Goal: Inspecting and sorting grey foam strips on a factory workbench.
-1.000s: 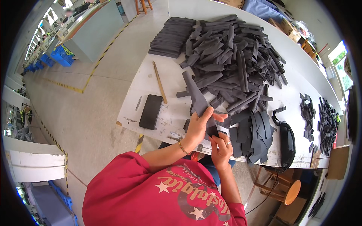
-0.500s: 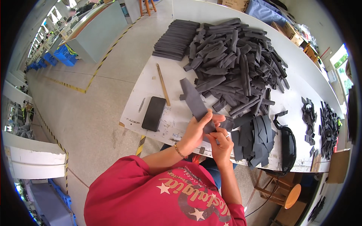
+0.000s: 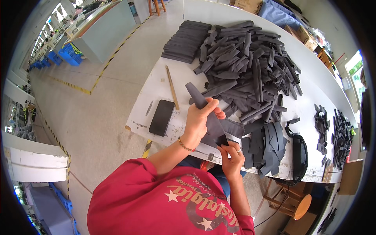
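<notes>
Left hand clasps dark strip mid-length; long axis slants rightward and nearer from that grip to right hand, pinching its end.

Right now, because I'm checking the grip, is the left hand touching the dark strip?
Touching. The head view shows the left hand gripping the dark strip between thumb and fingers, its far end sticking out beyond.

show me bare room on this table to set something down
The white table has two bare patches: left, between the neat stack, wooden stick and table edge; right, between the big heap and the scrap cluster. Crowded: the middle, under the heap, and the near edge, where flat dark pieces lie beside the right hand.
</notes>
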{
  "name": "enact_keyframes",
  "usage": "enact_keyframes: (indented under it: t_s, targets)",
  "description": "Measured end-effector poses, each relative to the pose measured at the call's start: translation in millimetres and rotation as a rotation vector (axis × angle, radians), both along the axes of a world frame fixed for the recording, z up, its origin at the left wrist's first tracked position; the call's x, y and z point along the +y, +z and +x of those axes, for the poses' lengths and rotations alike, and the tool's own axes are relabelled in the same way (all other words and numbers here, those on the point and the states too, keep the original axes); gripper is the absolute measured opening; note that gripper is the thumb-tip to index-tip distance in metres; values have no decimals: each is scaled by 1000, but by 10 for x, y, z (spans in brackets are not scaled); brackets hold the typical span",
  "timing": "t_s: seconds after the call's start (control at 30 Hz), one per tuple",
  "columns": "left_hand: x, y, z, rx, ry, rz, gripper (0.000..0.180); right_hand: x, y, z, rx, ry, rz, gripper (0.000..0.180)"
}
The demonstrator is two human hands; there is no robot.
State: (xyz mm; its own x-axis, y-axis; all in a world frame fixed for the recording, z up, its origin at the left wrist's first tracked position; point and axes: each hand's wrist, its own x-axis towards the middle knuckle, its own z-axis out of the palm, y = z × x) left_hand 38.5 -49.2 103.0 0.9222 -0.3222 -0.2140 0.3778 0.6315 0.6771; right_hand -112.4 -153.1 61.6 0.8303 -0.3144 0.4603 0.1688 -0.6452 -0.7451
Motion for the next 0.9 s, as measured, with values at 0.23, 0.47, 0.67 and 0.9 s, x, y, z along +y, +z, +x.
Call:
enact_keyframes:
  t_s: [0.23,0.47,0.67,0.9]
  targets:
    - [-101,-173,-239,29,-18,-24,25,-30,6,118,-28,29,-3,17]
    - [-133,-214,-290,16,-1,-52,37,-63,57,165,-21,48,6,17]
    - [-128,-240,-325,86,-101,-114,41,-94,97,211,-57,82,-44,16]
    - [-119,-296,-352,124,-117,-136,42,-95,110,246,-21,96,-29,15]
